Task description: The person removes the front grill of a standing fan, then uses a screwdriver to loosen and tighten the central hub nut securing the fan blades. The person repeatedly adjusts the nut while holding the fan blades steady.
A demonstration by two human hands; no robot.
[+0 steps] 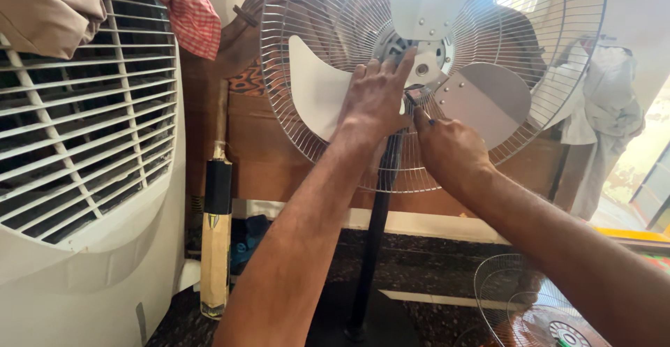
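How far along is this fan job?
The front guard is already off and lies on the floor. In hand: the left hand steadies the blades at the hub, while the right hand works a small dark tool there. The blades and rear guard remain mounted.

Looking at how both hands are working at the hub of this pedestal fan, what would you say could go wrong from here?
The left hand presses on the fan blades with the front guard off, so an edge might nick the fingers. The right hand pinches a small dark part at the hub; it could slip and drop. Pushing high on the thin black pole may tip the fan.
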